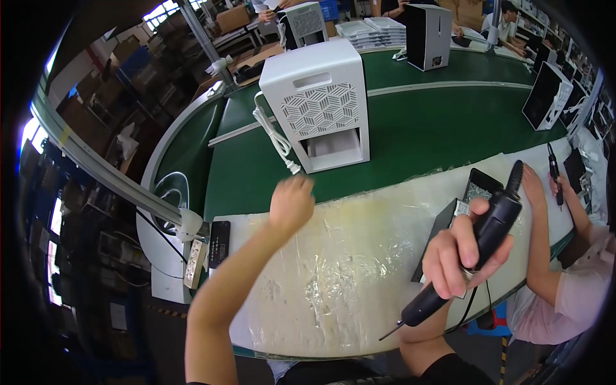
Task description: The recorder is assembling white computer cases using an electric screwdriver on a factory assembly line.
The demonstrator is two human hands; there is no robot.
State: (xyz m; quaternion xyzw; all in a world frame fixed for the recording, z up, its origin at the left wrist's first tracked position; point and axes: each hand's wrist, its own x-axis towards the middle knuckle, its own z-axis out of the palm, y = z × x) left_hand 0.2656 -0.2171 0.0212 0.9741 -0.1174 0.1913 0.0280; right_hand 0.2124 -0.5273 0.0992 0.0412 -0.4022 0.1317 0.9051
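While the white box-shaped appliance [319, 106] is standing upright on the green conveyor belt [423, 128], the person's left hand [290, 204] is reaching toward it, hovering just in front of its lower front corner and not touching it. That hand is seen from the back with its fingers curled under; whether it is closed on anything I cannot tell. A white power cord [274, 138] is hanging down the appliance's left side, its plug lying on the belt just beyond the left hand.

The right hand [463, 250] is gripping a black electric screwdriver [475, 247], fingers wrapped firmly around its body, well to the right of the appliance and nearer the person. The tool is tilting, with its thin bit pointing down and to the left over the edge of the pale plastic-wrapped work surface [346, 269] that is lying in front of the belt.

Just behind the screwdriver, a small black tray of screws [478, 189] is sitting on the work surface. Right of the appliance, a co-worker's arm [542, 237] is resting at the bench, their hand holding a slim dark tool [555, 173]. More white and black appliances are standing farther along the belt.
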